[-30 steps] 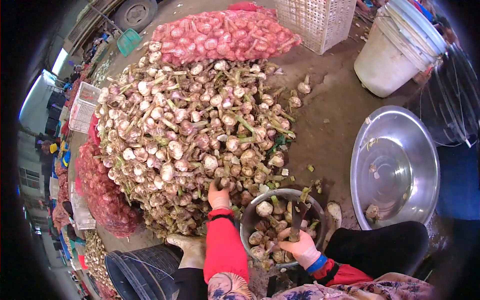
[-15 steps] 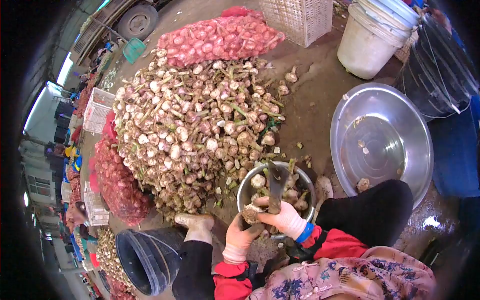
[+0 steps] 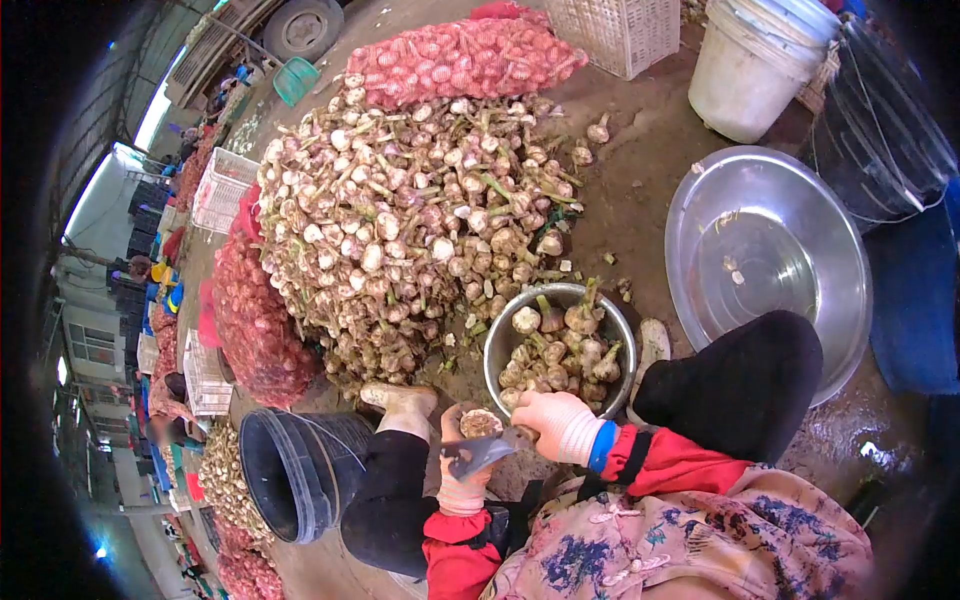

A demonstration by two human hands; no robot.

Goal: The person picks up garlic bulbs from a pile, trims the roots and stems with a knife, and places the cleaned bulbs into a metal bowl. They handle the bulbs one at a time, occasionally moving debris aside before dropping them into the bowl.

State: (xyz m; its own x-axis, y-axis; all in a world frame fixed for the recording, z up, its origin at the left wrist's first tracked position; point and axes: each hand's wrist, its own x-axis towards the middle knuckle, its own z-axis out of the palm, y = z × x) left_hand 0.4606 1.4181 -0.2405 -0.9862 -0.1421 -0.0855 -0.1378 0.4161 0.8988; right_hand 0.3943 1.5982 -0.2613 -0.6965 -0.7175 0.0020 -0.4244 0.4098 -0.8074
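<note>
A garlic bulb (image 3: pixel 480 423) sits in the closed fingers of my left hand (image 3: pixel 462 478), its pale cut face turned up. My right hand (image 3: pixel 556 424) grips the short handle of a broad-bladed knife (image 3: pixel 480 455). The dark blade points left and crosses in front of my left hand, just below the bulb. Just beyond my right hand is a round metal bowl (image 3: pixel 489 362), partly filled with garlic bulbs that have stubby stems. Both hands wear pale gloves, and a blue band circles the right wrist.
A large garlic heap (image 3: pixel 400 230) lies ahead, with red net sacks (image 3: pixel 465 62) behind and to its left. A wide steel basin (image 3: pixel 690 270) stands at right, near a white bucket (image 3: pixel 755 75). By my left leg a black bucket (image 3: pixel 300 470) lies tipped.
The knife has swung from upright over the bowl down to the left, beside the bulb. My hands have moved apart, and the bulb has shifted slightly left with my left hand.
</note>
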